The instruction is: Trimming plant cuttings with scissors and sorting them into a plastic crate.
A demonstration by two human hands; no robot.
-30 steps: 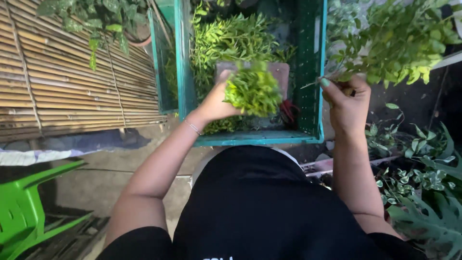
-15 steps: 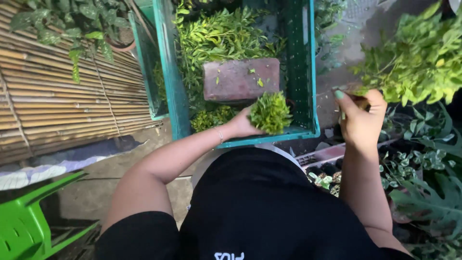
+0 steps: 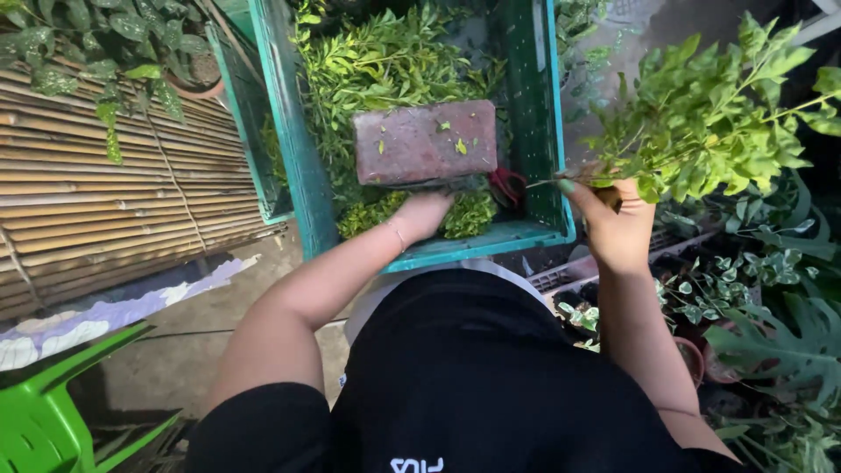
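The left hand (image 3: pixel 427 213) is down in the near end of the teal crate (image 3: pixel 311 188), its fingers closed on a small bunch (image 3: pixel 470 213) of yellow-green cuttings that it presses in beside other bunches, just under the near edge of the brick (image 3: pixel 425 141). The right hand (image 3: pixel 613 223) is up to the right of the crate, gripping the stems of a large leafy branch (image 3: pixel 710 118) between thumb and fingers.

As far as the view shows, a good share of the work looks done: the crate already holds plenty of greenery, far of the brick and along its near side. What looks left is the branch, which is full of leaves and seems barely stripped.

By count: one crate in use, with a second teal one (image 3: pixel 250 114) just to its left; one brick; one branch in hand; one small bunch in hand. The bunches lying in the crate run together, so I cannot count them; at least two clumps sit along the near wall. One green chair (image 3: pixel 48 407) stands near left, and a bamboo mat (image 3: pixel 105 188) lies at the left.
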